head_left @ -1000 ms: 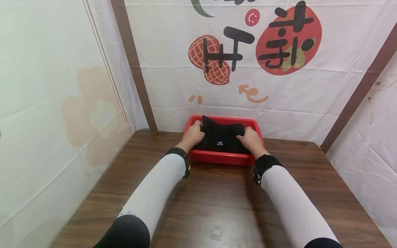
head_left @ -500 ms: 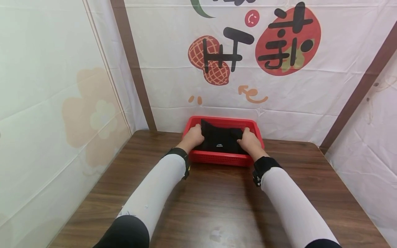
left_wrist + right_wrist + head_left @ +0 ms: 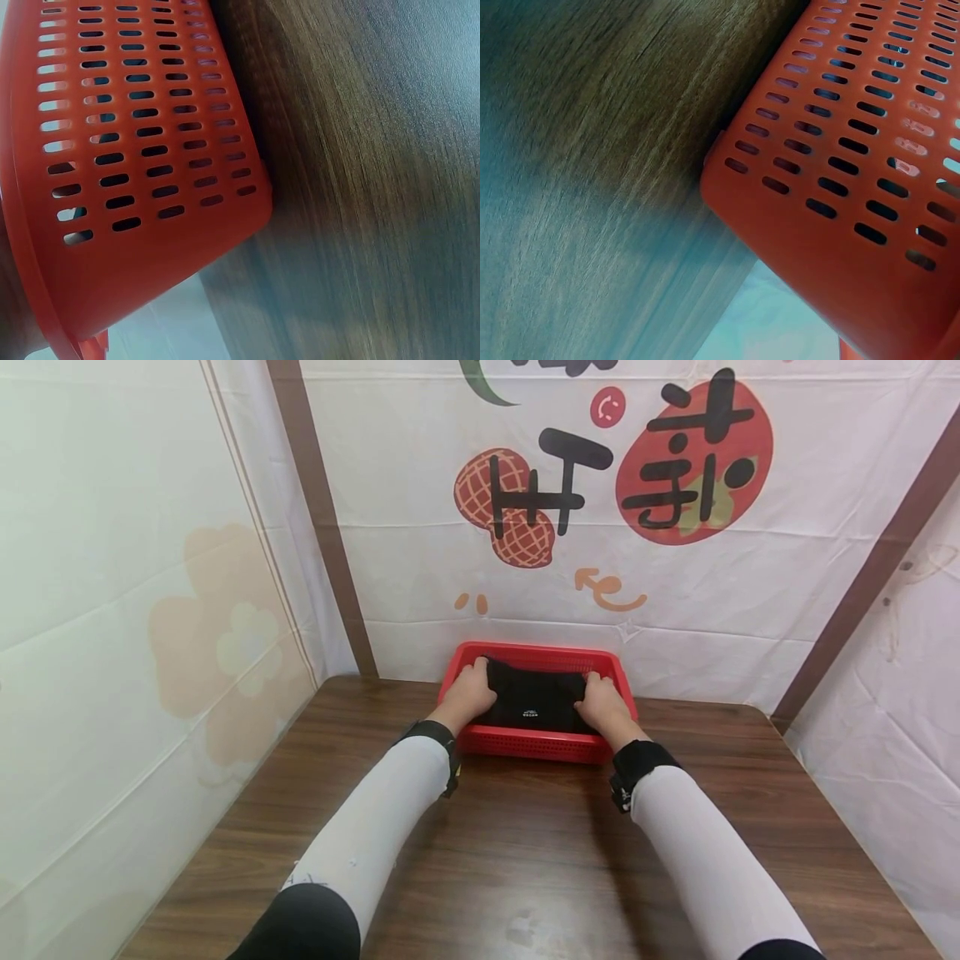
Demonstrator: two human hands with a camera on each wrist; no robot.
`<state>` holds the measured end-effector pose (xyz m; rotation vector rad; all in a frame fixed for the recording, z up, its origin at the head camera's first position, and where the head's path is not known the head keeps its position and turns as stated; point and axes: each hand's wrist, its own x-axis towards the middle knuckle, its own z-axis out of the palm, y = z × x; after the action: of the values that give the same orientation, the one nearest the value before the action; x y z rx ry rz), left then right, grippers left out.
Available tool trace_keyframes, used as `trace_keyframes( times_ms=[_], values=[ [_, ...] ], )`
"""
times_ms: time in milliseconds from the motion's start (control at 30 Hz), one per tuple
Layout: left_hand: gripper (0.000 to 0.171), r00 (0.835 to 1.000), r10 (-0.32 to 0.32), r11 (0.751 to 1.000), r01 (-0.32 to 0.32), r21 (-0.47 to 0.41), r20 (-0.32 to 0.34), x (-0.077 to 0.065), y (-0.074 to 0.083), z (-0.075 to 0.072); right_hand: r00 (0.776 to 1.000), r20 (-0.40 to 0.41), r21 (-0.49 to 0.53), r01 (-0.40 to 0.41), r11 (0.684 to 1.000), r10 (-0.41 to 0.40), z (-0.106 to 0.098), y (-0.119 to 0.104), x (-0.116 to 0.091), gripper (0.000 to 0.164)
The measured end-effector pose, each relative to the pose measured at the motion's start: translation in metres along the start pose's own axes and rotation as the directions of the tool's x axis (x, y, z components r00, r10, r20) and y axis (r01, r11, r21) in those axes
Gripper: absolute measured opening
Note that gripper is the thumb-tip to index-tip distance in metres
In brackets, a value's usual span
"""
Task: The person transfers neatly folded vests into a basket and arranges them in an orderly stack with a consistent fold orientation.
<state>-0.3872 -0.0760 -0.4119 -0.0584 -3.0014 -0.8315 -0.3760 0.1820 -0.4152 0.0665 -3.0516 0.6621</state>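
A folded black garment [image 3: 534,692] with small white lettering near its front edge lies inside the red plastic basket [image 3: 534,743]. My left hand [image 3: 468,695] grips the garment's left side, and my right hand [image 3: 604,705] holds its right side. Both reach over the basket's front wall, and some fingertips are hidden by the cloth. In the left wrist view the slotted basket wall [image 3: 142,259] blocks the hand's work. The right wrist view likewise has the basket's perforated outside [image 3: 810,247] in front of the hand.
The basket stands at the far edge of a brown wood-grain table [image 3: 517,843]. Close behind it hangs a white printed sheet [image 3: 420,560]. Another sheet [image 3: 90,610] runs along the left side, and one more [image 3: 892,710] along the right.
The garment has sunk lower in the basket, and its raised back-left corner has flattened. Both hands have gone down slightly with it, keeping their hold.
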Motion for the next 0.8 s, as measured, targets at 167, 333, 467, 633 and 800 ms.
trace_keyframes(
  times_ms=[167,333,467,633,800],
  values=[
    [0.072,1.000,-0.002,1.000,0.002,0.029,-0.023,0.005,-0.002,0.005,1.000,0.011,0.012,-0.015,1.000,0.015,0.002,0.000,0.001,0.066],
    [0.072,0.998,0.047,0.995,-0.042,0.093,-0.048,0.006,-0.002,0.006,1.000,-0.005,-0.014,0.000,1.000,0.000,0.004,-0.002,0.001,0.069],
    [0.071,0.994,0.097,0.984,-0.087,0.158,-0.059,0.006,0.000,0.005,0.999,-0.026,-0.050,0.030,0.998,-0.031,0.002,-0.004,-0.002,0.068],
    [0.067,0.990,0.129,0.975,-0.115,0.190,-0.061,0.006,0.006,0.003,0.997,-0.041,-0.077,0.060,0.995,-0.063,-0.002,-0.009,-0.005,0.069],
    [0.063,0.988,0.149,0.972,-0.139,0.190,-0.041,0.006,0.009,0.001,0.994,-0.049,-0.089,0.091,0.992,-0.096,-0.004,-0.012,-0.003,0.074]
  ],
)
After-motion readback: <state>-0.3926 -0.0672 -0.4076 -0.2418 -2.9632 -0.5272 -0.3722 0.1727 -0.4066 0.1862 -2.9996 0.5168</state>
